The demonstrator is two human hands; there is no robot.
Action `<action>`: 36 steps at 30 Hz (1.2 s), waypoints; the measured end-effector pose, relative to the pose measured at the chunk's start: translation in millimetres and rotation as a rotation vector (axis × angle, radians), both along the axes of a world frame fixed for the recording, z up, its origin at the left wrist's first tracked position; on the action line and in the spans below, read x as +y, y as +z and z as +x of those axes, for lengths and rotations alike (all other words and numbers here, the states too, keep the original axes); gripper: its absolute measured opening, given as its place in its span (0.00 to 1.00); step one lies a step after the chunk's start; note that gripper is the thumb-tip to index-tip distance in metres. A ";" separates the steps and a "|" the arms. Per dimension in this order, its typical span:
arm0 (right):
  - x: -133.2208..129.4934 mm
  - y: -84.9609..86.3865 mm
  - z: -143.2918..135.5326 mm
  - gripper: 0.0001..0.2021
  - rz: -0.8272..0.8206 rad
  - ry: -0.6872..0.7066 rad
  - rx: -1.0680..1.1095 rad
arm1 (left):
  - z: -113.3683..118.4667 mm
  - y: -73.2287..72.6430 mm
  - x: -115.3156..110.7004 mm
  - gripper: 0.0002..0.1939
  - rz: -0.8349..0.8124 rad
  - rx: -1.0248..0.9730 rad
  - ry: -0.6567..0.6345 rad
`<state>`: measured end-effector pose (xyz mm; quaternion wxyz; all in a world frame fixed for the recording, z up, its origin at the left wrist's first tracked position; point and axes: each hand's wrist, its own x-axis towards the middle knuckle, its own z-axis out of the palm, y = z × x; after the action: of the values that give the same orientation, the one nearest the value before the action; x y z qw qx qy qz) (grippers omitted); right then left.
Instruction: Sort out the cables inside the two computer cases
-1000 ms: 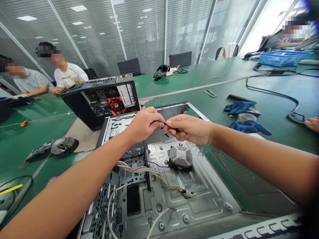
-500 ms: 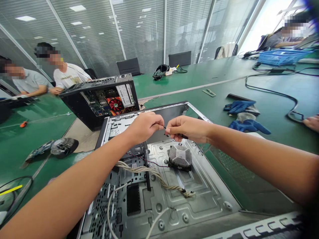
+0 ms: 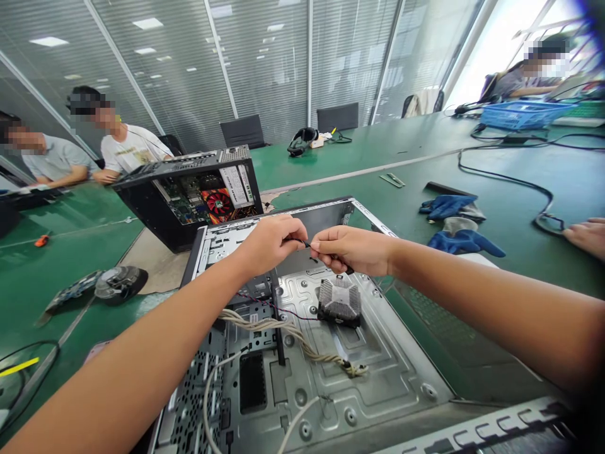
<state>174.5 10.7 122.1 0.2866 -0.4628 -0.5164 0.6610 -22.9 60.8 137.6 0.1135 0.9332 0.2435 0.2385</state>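
Observation:
Both hands meet above an open computer case [image 3: 378, 372] lying on its side. My left hand [image 3: 274, 244] pinches one end of a thin black cord-like piece [image 3: 307, 244]. The fingers of my right hand [image 3: 350, 250] are closed on the same piece, and a dark bit pokes out below them. What kind of piece it is, I cannot make out. Below my right hand, a finned heatsink [image 3: 339, 301] sits on the case's metal floor, with a thin dark wire running left. A twisted beige cable bundle [image 3: 302, 337] lies across the case.
Behind stands another open computer tower [image 3: 155, 208] with a red fan. Blue gloves [image 3: 466, 241] lie on the right of the green table [image 3: 425, 170]; a round grey-black part [image 3: 120, 282] lies left. Other people sit around, and a co-worker's hand [image 3: 588, 238] rests at right.
The view has shifted slightly. My hands stay together over the case, and a little more of the black piece shows by my left fingers.

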 end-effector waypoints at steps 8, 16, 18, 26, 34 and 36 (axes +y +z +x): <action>-1.6 -2.4 -3.7 0.09 0.095 -0.042 -0.120 | -0.4 -1.8 3.9 0.06 0.015 0.165 0.031; -0.3 -7.7 -6.1 0.07 0.202 -0.077 -0.181 | -0.9 -4.8 2.7 0.06 0.000 0.193 0.056; -1.5 -5.5 -7.0 0.06 0.144 -0.088 -0.144 | -1.3 -5.2 2.9 0.06 0.027 0.175 0.045; -2.4 -2.4 -7.8 0.11 0.012 0.028 -0.002 | -1.9 -3.8 2.9 0.08 0.028 0.095 0.018; -1.2 -3.3 -7.4 0.09 0.328 0.006 -0.410 | 3.2 -4.1 -0.3 0.08 -0.044 0.215 0.064; -1.8 -2.3 -7.8 0.08 0.340 0.010 -0.445 | 3.9 -4.9 -1.4 0.07 -0.054 0.209 0.066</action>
<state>166.7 8.9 119.8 0.2365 -0.5391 -0.6726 0.4483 -19.0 59.4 132.8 0.1046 0.9410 0.2912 0.1370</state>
